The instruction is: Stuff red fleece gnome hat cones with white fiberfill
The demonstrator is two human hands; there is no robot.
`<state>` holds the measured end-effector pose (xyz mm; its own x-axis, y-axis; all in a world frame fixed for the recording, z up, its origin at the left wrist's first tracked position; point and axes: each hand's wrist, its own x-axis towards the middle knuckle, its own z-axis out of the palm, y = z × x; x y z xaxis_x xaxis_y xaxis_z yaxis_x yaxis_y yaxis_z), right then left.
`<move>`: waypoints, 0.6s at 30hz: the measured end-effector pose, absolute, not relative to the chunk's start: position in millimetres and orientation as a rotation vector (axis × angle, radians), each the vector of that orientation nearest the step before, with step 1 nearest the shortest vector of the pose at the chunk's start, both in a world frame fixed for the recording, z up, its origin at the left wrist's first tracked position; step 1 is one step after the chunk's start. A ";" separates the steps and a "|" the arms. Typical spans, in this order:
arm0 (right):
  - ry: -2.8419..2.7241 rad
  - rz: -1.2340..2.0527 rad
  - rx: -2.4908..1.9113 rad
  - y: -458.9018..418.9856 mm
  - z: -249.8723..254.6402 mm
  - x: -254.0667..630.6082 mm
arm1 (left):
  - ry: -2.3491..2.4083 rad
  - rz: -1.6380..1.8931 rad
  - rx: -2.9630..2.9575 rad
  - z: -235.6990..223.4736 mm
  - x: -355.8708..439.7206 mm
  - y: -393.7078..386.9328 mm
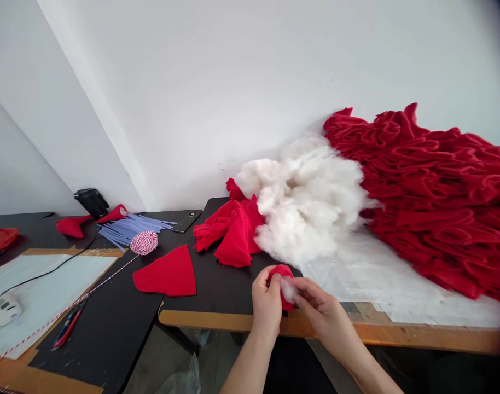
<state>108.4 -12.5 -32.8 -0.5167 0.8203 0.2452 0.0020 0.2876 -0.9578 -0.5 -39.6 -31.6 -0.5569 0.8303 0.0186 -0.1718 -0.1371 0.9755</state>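
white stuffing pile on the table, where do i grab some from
Probably best to pinch a loose tuft at the near lower edge of the white stuffing, coming from the front and above: it is fluffy and bulges toward you there, while its far side is pressed against the red fabric heap.

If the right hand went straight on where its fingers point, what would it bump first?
Probably the white stuffing, the tuft sticking out of the red cloth in the left hand. The right hand's fingertips look very close to it, but depth is hard to judge.
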 end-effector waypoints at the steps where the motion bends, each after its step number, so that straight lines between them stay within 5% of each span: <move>1: -1.778 1.259 -0.756 -13.3 -32.3 108.9 | 1.422 1.760 0.804 -31.8 1.0 -40.9; 6: -1.666 0.725 -0.932 -7.3 -36.1 105.4 | 1.544 1.708 1.096 -26.8 6.0 -50.9; 12: -1.416 1.443 -0.782 4.1 -33.4 94.5 | 1.794 1.571 1.798 -23.5 7.3 -59.8; 18: -1.165 1.426 -0.811 11.4 -34.7 85.2 | 1.606 1.581 1.796 -41.4 13.7 -82.0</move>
<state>85.2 11.4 -34.7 -0.1954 0.9739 0.1153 -0.3076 0.0508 -0.9502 13.7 -82.0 -41.4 -0.2026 0.8242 0.5289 0.5420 -0.3554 0.7615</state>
